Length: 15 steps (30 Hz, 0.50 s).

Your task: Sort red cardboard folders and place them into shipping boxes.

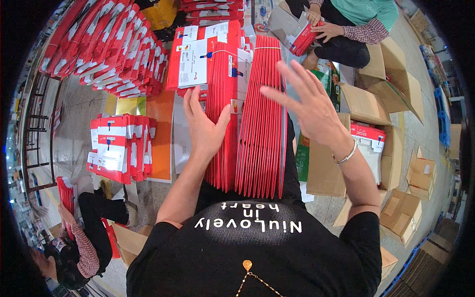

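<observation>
Two bundles of red folded cartons, a left bundle and a right bundle, stood side by side, their near ends at the lap's front edge. The left hand was spread wide at the left bundle; the right hand, likewise spread, overlay the right bundle's right edge. Whether either touched could not be told. A smaller carton pile lay at the left edge of an orange sheet.

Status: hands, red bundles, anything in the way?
Left hand open at left red bundle, contact unclear. Right hand raised, open. Right red bundle banded near far end. Red-white stack crowds far side.
</observation>
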Tool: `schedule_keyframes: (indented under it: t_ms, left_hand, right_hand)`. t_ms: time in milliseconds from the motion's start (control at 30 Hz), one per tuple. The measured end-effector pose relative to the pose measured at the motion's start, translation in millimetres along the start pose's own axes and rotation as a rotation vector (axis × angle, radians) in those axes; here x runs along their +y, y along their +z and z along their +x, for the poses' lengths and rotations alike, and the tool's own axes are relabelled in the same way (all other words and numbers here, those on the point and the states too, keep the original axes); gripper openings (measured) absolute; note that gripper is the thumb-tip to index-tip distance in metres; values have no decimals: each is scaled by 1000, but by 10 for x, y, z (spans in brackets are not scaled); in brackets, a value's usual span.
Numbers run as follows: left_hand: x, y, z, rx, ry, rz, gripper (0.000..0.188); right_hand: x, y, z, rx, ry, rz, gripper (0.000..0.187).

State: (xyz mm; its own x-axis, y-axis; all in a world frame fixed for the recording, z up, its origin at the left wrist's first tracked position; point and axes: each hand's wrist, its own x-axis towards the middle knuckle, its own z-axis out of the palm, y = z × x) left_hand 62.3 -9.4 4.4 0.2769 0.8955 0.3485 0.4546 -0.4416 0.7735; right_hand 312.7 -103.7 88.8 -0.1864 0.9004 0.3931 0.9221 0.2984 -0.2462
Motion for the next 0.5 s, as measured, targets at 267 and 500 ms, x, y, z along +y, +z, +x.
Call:
schedule_keyframes:
  t_ms: [267, 500]
  left_hand:
    - [-247, -90, 22, -438, -307, -410, 69]
    - [-352, -39, -107, -354, -275, -261, 75]
  right_hand:
    - [-231, 346, 516, -272, -805, -150, 41]
    - [-298, 362, 425, -255, -802, -173, 17]
